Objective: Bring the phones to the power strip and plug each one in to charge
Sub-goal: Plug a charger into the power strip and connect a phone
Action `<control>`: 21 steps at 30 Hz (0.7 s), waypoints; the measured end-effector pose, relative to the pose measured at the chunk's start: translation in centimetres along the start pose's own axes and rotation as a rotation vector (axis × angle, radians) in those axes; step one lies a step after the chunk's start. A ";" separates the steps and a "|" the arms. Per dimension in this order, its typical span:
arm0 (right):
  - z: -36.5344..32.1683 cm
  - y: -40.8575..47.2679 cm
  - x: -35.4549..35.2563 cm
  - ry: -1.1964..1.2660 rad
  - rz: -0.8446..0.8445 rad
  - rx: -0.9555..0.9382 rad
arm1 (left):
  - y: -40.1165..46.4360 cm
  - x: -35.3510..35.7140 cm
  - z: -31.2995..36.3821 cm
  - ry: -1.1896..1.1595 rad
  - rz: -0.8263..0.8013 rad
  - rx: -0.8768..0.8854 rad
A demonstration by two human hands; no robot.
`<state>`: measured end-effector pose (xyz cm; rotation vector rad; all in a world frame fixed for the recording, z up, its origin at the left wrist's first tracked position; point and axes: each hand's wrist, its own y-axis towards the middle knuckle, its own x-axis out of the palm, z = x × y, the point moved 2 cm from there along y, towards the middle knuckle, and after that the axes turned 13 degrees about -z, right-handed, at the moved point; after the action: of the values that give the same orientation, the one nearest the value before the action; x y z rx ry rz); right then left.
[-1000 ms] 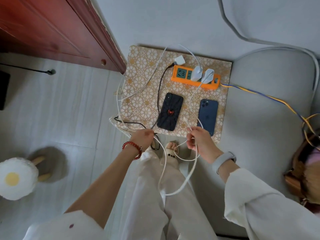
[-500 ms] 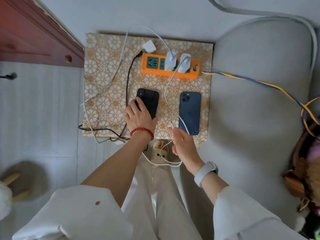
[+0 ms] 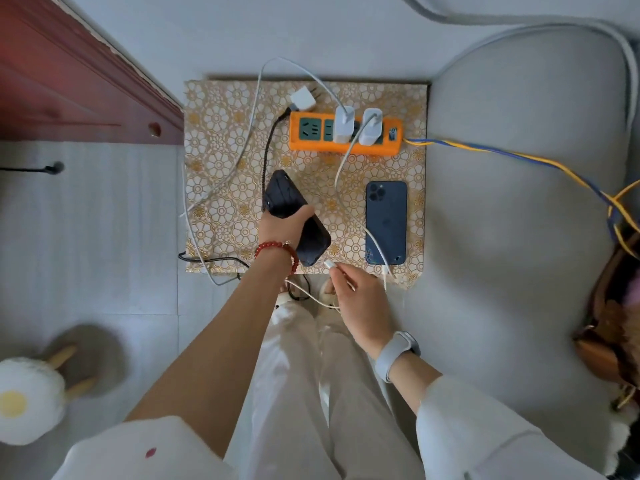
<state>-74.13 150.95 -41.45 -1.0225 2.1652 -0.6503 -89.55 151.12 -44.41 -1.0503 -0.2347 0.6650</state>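
My left hand (image 3: 281, 227) grips the black phone (image 3: 296, 216) round its middle, lifted and tilted above the patterned bench (image 3: 221, 216). My right hand (image 3: 358, 299) pinches the white cable (image 3: 341, 188) just behind its connector (image 3: 329, 264), which is close to the phone's lower end. The blue phone (image 3: 386, 221) lies flat near the orange power strip (image 3: 346, 135). The black phone looks rigid, smooth and likely slippery, so I hold its edges; the limp cable needs guiding at its stiff tip.
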 end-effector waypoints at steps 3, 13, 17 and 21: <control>-1.3 -0.3 0.2 -0.021 0.066 -0.013 | -0.7 -1.1 0.3 -0.128 -0.010 -0.069; -3.0 -0.8 0.9 -0.067 0.136 -0.090 | -1.8 -2.3 0.7 -0.282 0.001 -0.130; -3.2 -1.0 0.9 -0.100 0.133 -0.064 | -2.0 -2.3 0.5 -0.295 0.026 -0.128; -3.8 -1.1 0.8 -0.233 0.120 -0.067 | -2.1 -2.4 0.6 -0.271 0.038 -0.116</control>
<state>-76.81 150.26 -38.47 -0.9445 2.0362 -0.3851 -90.88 149.38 -42.01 -1.0763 -0.4944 0.8363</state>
